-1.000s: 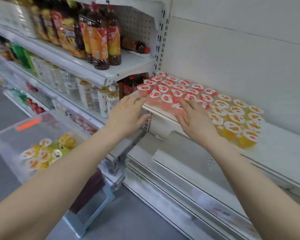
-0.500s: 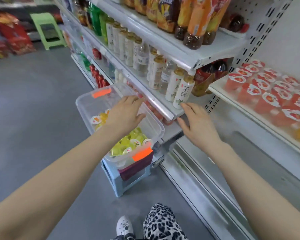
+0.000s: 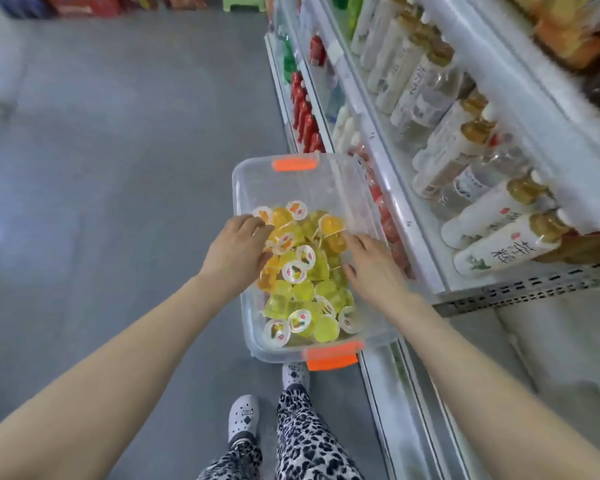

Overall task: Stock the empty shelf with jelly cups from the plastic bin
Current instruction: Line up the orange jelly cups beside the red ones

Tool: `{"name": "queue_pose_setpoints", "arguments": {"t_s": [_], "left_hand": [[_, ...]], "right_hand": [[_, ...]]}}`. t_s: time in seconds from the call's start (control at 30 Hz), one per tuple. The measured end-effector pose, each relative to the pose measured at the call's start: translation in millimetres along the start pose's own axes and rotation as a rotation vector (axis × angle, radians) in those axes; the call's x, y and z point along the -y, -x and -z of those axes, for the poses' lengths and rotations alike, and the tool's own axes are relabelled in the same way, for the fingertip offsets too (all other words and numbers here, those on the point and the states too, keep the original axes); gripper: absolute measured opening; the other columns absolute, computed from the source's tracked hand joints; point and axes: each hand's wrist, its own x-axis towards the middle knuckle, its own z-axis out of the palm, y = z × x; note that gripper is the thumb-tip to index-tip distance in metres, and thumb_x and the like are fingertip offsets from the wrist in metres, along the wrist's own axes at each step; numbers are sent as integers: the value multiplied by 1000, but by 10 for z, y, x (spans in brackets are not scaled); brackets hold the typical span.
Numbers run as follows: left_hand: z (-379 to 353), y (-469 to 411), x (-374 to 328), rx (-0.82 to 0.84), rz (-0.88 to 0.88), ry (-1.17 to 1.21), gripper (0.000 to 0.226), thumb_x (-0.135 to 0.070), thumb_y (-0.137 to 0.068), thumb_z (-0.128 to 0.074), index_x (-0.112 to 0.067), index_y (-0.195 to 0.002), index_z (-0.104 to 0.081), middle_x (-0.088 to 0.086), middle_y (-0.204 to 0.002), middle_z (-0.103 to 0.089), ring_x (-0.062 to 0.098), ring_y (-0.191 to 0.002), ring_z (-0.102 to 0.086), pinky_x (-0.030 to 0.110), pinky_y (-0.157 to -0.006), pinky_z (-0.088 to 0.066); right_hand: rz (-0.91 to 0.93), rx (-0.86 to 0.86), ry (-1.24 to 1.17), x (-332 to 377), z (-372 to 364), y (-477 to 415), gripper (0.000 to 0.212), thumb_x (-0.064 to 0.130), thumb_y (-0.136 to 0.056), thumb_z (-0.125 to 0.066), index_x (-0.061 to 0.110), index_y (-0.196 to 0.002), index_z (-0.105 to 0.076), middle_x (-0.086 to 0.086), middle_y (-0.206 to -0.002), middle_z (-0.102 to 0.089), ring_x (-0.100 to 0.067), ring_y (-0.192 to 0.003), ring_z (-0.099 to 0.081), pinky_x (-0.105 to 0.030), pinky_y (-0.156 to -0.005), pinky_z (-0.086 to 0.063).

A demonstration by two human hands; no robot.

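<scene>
A person stands in a shop aisle, looking straight down into a clear plastic bin (image 3: 239, 188) with two orange latches, one at the far end (image 3: 295, 164) and one at the near end (image 3: 331, 357). The bin sits just beside the shelving, above the person's feet. Its near half holds a loose heap of jelly cups (image 3: 305, 289), mostly yellow-green with some orange at the far left. They are too jumbled to count exactly. Roughly nine show white foil lids with small fruit pictures, and any print on them is too small to read.

The left hand (image 3: 238, 251) dips into the left side of the heap with its fingers bent down among the orange cups. Whether it actually has hold of one cannot be made out. The right hand (image 3: 373, 268) lies on the right side of the heap, fingers loosely stretched, gripping nothing.

On the right, a shelf carries rows of bottles (image 3: 499, 244) with white labels bearing vertical Chinese characters, blurred by motion. Red bottles (image 3: 305, 112) line a lower shelf. Below are two grey perforated clogs (image 3: 243, 419) and leopard-print trousers (image 3: 309, 441).
</scene>
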Motion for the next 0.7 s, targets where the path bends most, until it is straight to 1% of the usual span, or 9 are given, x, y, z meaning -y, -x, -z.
{"name": "queue_pose_setpoints", "arguments": {"t_s": [0.13,0.2,0.27,0.37,0.47,0.53,0.6,0.7], "left_hand": [[-213,-174,58,9,18,-11,48,-26,-80,-75,-8,-123,-62,12,-117,-62,35,-116,-54,44,-102,-43],[-286,-201,77,24,42,-12,48,-27,-81,-73,-9,-123,-62,12,-120,-62,35,-119,-52,46,-106,-40],[-318,-204,85,33,64,-5,47,-26,-80,-74,-10,-124,-62,12,-122,-61,35,-121,-51,48,-109,-38],[-339,-210,92,29,77,5,47,-22,-80,-74,-11,-124,-62,11,-122,-61,34,-121,-51,48,-110,-37],[-351,-211,88,11,65,-9,46,-20,-77,-75,-10,-121,-64,12,-120,-62,34,-119,-53,48,-110,-37],[-354,-234,78,30,49,-46,46,-22,-75,-77,-11,-119,-65,12,-121,-62,34,-119,-52,48,-110,-36],[-356,-297,58,61,27,-92,45,-25,-77,-77,-14,-119,-65,11,-124,-61,34,-122,-50,46,-112,-35],[-362,-478,-6,143,-18,-105,44,-24,-83,-72,-18,-125,-61,8,-129,-57,31,-125,-46,41,-112,-32]], "right_hand": [[-27,198,127,-86,-267,-583,55,3,-91,-44,9,-145,-33,-17,-135,-45,-34,-116,-48,-43,-94,-45],[-28,273,222,-107,-403,-803,53,-1,-91,-39,5,-143,-33,-19,-138,-41,-34,-118,-45,-43,-96,-44],[-41,326,310,-122,-526,-939,46,-2,-92,-37,0,-139,-36,-21,-136,-42,-34,-120,-43,-39,-97,-42],[-45,299,373,-150,-664,-990,41,-2,-93,-32,-1,-133,-41,-22,-131,-46,-34,-117,-45,-38,-96,-42],[-15,254,394,-155,-741,-924,43,-3,-91,-35,2,-134,-38,-26,-130,-45,-35,-109,-51,-38,-87,-46],[-9,284,358,-146,-750,-865,42,-3,-92,-35,4,-133,-38,-25,-127,-47,-35,-103,-54,-39,-81,-48],[-1,302,303,-155,-735,-842,39,-5,-92,-36,7,-128,-41,-20,-123,-50,-34,-102,-55,-40,-78,-49],[-21,289,223,-170,-686,-849,45,-6,-88,-43,9,-130,-40,-17,-123,-50,-33,-101,-54,-40,-75,-47]]}}
